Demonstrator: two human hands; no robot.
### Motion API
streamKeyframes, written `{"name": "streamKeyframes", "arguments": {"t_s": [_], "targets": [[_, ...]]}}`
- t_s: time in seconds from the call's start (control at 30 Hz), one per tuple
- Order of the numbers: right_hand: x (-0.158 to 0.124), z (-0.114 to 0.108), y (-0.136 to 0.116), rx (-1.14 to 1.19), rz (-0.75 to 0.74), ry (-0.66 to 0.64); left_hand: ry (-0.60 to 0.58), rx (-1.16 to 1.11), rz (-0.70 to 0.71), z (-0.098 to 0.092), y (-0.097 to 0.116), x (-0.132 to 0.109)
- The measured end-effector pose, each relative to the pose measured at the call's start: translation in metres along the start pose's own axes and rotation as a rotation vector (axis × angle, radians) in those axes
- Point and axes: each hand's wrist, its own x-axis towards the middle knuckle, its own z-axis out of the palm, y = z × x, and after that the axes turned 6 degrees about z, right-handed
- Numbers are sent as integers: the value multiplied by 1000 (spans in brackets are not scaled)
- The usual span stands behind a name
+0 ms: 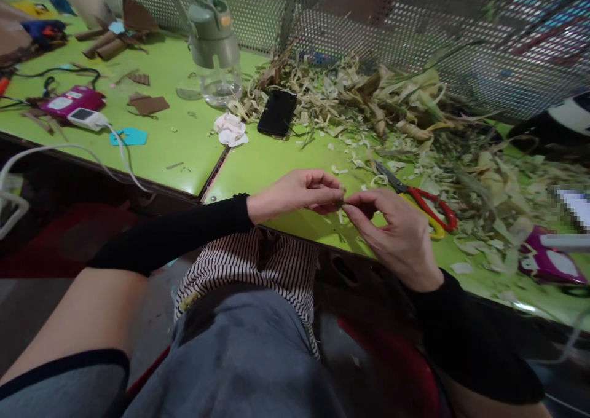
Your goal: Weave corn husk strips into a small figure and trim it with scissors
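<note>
green table [262, 166], and near its front edge the left hand [302, 190] and right hand [399, 236] meet, both pinched narrow on a dark sliver [340, 203] between them. from here it looks like fine fingertip work; the next move seems to call for a steady pinch. scissors [396, 181] lie beside the right hand.

On desk [249, 166], upper centre: bottle [214, 49]; tissue [230, 129] before it, phone [277, 114] right of tissue. Shavings [332, 89] behind phone and across right of frame; mesh [415, 43] behind them. Scissors [401, 185] right of centre, just behind right hand [399, 236].
</note>
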Motion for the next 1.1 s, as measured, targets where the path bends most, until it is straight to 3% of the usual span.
{"name": "streamKeyframes", "arguments": {"t_s": [0.33,0.7,0.77,0.9,1.1], "targets": [[13,-14,-2,56,77,-228,-37,11,-26,-3,-4,2],[23,-20,-8,71,140,-353,49,-59,-141,1,3,1],[20,-19,-7,71,137,-294,85,-63,-139,0,4,1],[6,-13,-2,-45,4,-54,135,-93,-137,-1,5,3],[-6,0,3,-190,-121,11,122,-60,-94,4,4,5]]}}
